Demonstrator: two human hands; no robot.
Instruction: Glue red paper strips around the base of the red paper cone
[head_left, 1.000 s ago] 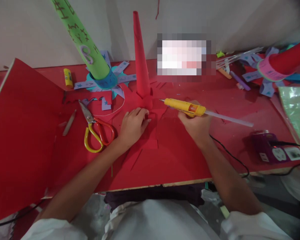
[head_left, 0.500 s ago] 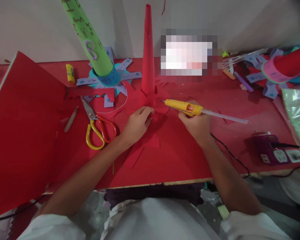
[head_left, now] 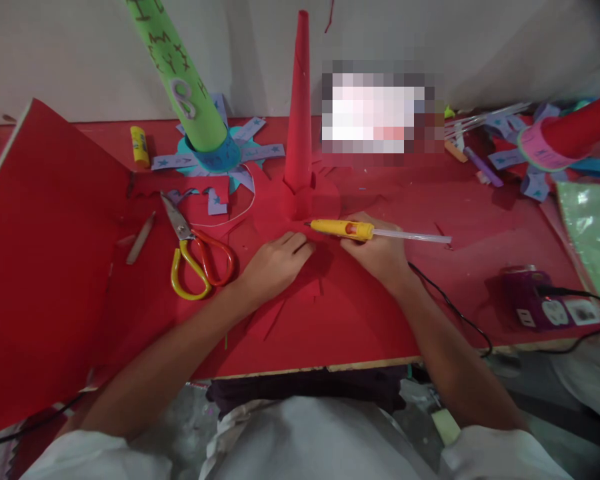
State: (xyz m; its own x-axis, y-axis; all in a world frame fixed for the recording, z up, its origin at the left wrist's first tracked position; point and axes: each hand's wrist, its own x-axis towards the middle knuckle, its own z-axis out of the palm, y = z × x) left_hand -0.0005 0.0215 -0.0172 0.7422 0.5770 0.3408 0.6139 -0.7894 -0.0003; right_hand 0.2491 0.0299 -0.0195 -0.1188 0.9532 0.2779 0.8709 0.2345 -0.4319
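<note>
A tall red paper cone (head_left: pixel 300 113) stands upright on a round red paper base (head_left: pixel 327 197) in front of me. My right hand (head_left: pixel 377 250) grips a yellow hot glue gun (head_left: pixel 343 229), a clear glue stick (head_left: pixel 413 235) jutting from its back. The gun's nozzle points left, close to the front of the cone's base; whether it touches cannot be made out. Just below the nozzle, my left hand (head_left: pixel 283 260) is closed with its fingers pinched together near the base's front edge. What lies in those fingers is hidden against the red paper.
Scissors (head_left: pixel 193 250) with yellow and red handles lie left of my left hand. A decorated green paper tube (head_left: pixel 185 87) stands behind them, beside a yellow glue stick tube (head_left: pixel 140 147). A large red board (head_left: pixel 45 267) rises at left. At right sits a purple power adapter (head_left: pixel 535 300) with cords.
My right hand has moved left with the glue gun, bringing its nozzle near the cone's base. My left hand has shifted slightly down, toward me.
</note>
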